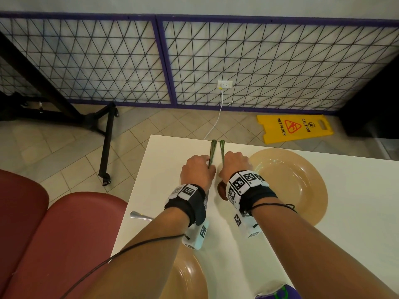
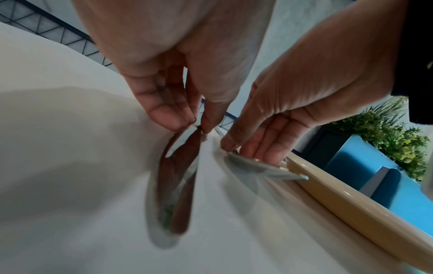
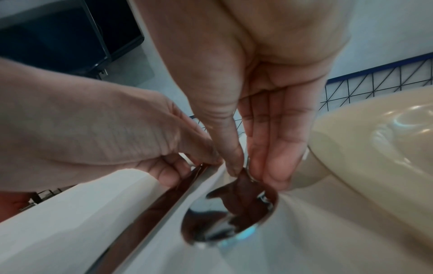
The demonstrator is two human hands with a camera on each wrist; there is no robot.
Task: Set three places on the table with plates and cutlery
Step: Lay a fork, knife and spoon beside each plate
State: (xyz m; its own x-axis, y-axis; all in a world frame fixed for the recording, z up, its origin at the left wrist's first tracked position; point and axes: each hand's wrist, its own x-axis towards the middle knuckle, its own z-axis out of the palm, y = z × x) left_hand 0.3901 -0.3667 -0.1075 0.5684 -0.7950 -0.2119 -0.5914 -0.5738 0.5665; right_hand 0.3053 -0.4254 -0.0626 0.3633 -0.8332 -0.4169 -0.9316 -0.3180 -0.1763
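Observation:
Two tan plates lie on the white table (image 1: 356,212): one plate (image 1: 289,184) at the far right, another plate (image 1: 187,277) near me under my left forearm. Just left of the far plate my hands sit side by side. My left hand (image 1: 207,167) (image 2: 196,126) pinches a knife (image 2: 178,185) (image 3: 164,200) that lies flat on the table, handle (image 1: 212,147) pointing away. My right hand (image 1: 224,167) (image 3: 243,170) pinches the neck of a spoon (image 3: 234,213) between thumb and fingers, its bowl (image 1: 221,189) toward me, close to the plate's rim (image 2: 351,204).
Another cutlery handle (image 1: 140,215) lies near the table's left edge, partly under my left forearm. Red chair seats (image 1: 64,234) stand left of the table. On the floor beyond lie a yellow wet-floor sign (image 1: 293,128), a black stand's legs (image 1: 105,145) and a white cable (image 1: 216,121).

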